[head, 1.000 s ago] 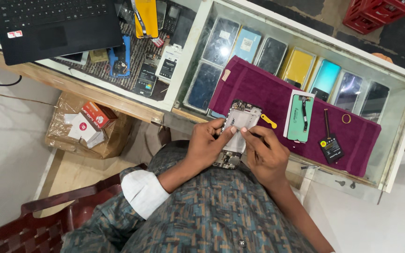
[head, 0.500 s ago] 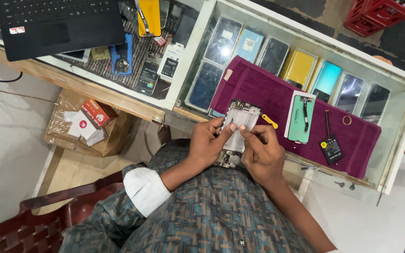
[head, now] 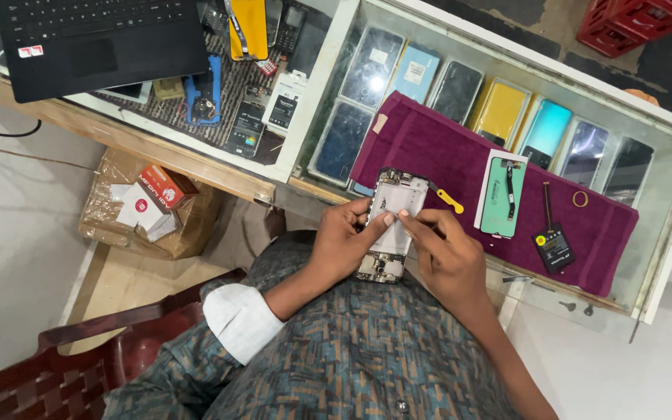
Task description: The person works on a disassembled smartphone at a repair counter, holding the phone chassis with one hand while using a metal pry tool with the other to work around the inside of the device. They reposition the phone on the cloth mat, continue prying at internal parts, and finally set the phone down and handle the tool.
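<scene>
Black laptop sits at the far left of the counter, pushed back where it is out of the way of the hands, and beside it a yellow handset and small boxed parts lie in the display case under glass. Next comes the left hand, its white cuff folded back off the wrist (likely to keep cloth away from the small parts); the forearm comes up from the lap and the fingers curl around the left edge of an opened phone, thumb pressed on its inner face, steadying it. That phone, stripped of its back, lies partly on the near edge of a maroon cloth and partly over the counter's lip, close to the body where both hands can meet on it. The right hand bends in from the other side, thumb and forefinger pressed together on something small at the phone's middle; what it pinches is too small to tell. Further right on the cloth rest a yellow pry tool, a green back cover and a small black part with a cable, laid apart in easy reach
</scene>
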The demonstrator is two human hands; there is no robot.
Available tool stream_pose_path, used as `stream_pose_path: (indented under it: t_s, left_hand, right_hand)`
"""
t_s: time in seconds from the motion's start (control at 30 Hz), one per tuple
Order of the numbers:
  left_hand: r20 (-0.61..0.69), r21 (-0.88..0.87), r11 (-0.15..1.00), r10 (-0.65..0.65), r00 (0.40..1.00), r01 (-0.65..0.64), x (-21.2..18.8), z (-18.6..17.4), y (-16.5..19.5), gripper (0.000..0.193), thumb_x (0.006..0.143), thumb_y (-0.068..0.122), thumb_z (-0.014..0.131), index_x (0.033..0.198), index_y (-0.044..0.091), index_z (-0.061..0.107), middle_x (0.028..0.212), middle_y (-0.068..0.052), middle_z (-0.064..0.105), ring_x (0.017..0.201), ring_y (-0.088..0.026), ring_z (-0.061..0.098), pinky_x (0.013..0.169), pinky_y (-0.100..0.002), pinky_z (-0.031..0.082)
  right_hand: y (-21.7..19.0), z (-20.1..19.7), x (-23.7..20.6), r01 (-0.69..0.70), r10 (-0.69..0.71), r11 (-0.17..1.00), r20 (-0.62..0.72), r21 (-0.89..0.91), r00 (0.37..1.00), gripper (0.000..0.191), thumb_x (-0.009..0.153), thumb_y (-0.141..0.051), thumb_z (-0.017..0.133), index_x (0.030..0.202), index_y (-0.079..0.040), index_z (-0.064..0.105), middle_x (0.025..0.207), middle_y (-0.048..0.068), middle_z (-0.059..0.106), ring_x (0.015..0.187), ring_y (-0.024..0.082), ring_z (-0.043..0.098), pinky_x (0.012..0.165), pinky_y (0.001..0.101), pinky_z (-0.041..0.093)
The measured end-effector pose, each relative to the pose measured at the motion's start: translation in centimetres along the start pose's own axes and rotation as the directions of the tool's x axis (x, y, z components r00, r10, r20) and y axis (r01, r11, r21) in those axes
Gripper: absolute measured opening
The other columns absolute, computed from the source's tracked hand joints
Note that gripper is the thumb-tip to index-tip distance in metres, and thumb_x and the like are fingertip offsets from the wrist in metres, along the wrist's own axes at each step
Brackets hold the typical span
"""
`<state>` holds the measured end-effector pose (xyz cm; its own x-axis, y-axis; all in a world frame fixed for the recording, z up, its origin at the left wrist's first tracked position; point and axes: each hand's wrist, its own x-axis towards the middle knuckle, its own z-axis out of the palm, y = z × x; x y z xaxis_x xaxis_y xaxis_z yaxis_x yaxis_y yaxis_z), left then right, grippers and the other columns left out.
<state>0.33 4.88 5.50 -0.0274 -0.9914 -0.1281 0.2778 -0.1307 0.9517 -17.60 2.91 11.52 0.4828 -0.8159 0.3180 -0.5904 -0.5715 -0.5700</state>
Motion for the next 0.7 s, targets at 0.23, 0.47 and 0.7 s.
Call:
stream_pose_path:
  t_s: [0.23, 0.47, 0.7]
  left_hand:
    - [0.027, 0.028, 0.999, -0.046, 0.999, 0.045, 0.2, -0.4, -0.4, 0.017, 0.1, 0.01, 0.067, 0.111, -0.002, 0.074, 0.076, 0.001, 0.073, 0.068, 0.001, 0.06, 0.058, -0.02, 0.048]
    - [0.051, -0.052, 0.996, -0.065, 0.997, 0.068, 0.7, -0.5, -1.4, 0.021, 0.101, 0.011, 0.067, 0.114, -0.003, 0.072, 0.082, -0.001, 0.076, 0.071, 0.0, 0.064, 0.061, -0.02, 0.051]
    - [0.046, -0.106, 0.99, -0.086, 0.995, 0.091, 1.1, -0.8, -2.7, 0.019, 0.1, 0.008, 0.067, 0.112, -0.006, 0.072, 0.086, -0.005, 0.077, 0.073, -0.003, 0.067, 0.063, -0.021, 0.053]
  right_hand:
    - [0.0, 0.3, 0.0, -0.077, 0.077, 0.997, -0.044, -0.015, 0.996, 0.042, 0.083, 0.003, 0.078, 0.12, -0.016, 0.075, 0.099, 0.008, 0.06, 0.07, 0.014, 0.062, 0.057, 0.0284, 0.051]
    - [1.1, 0.6, -0.7, -0.059, 0.056, 0.995, -0.036, -0.078, 0.998, 0.053, 0.081, 0.009, 0.071, 0.126, -0.019, 0.075, 0.089, 0.005, 0.055, 0.071, 0.017, 0.06, 0.061, 0.032, 0.05]
    - [2.2, 0.6, 0.0, 0.032, -0.032, 0.999, 0.038, -0.021, 0.999, 0.052, 0.082, 0.011, 0.067, 0.128, -0.011, 0.072, 0.094, 0.007, 0.059, 0.069, 0.018, 0.064, 0.059, 0.0339, 0.051]
